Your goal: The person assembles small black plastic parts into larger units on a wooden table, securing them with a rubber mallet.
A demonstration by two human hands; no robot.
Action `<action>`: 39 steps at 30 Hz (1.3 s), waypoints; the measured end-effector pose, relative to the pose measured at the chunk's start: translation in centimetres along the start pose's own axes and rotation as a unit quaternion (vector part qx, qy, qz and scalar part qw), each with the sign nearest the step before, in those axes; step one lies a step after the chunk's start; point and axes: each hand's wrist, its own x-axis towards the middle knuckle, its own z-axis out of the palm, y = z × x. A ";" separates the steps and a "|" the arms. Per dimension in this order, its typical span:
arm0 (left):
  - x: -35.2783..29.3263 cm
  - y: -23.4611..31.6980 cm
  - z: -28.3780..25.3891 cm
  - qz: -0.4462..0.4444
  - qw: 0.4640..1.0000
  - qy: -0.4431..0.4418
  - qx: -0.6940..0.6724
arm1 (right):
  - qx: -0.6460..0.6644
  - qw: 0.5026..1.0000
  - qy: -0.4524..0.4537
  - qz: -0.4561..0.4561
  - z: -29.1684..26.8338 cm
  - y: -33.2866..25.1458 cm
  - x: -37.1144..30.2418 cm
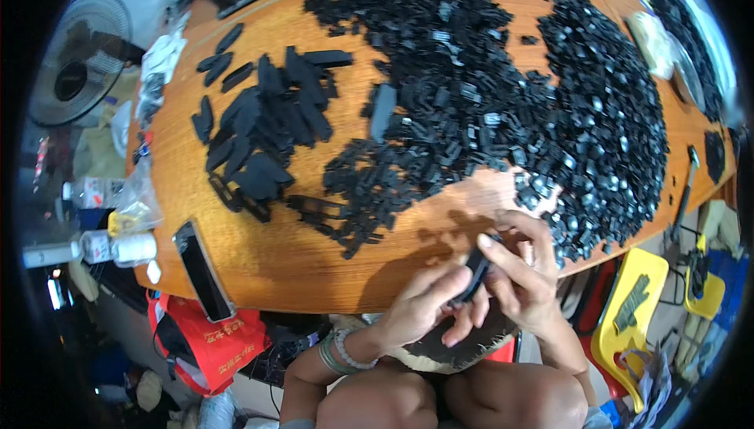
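Observation:
Close to the table's front edge, my left hand (424,302) and my right hand (528,278) hold one slim black plastic piece (476,272) between them. The left thumb presses along its lower end, while the right fingers and thumb grip the upper end. Both hands are closed on it, and they cover part of it. Just beyond lies a scatter of small flat black parts (369,189). A heap of glossy black pieces (605,138) is right of my right hand. Further left, long black oblong pieces (271,115) lie piled up.
A large heap of small black parts (440,44) covers the table's (177,185) far middle. At its left front edge lies a phone (203,270), near a red bag (216,342). A fan (82,60) stands at left, a yellow chair (628,319) at right.

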 end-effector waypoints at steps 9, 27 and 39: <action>1.4 13.0 -4.4 0.293 0.481 0.255 0.786 | -0.137 0.982 -0.105 0.074 -1.1 1.8 0.4; 5.5 19.2 -5.3 0.458 0.291 0.299 0.785 | -0.215 0.965 0.026 0.149 -1.9 3.9 3.6; 0.2 2.2 1.4 0.131 0.970 0.144 0.146 | -0.074 0.988 0.096 0.091 -0.6 3.4 2.9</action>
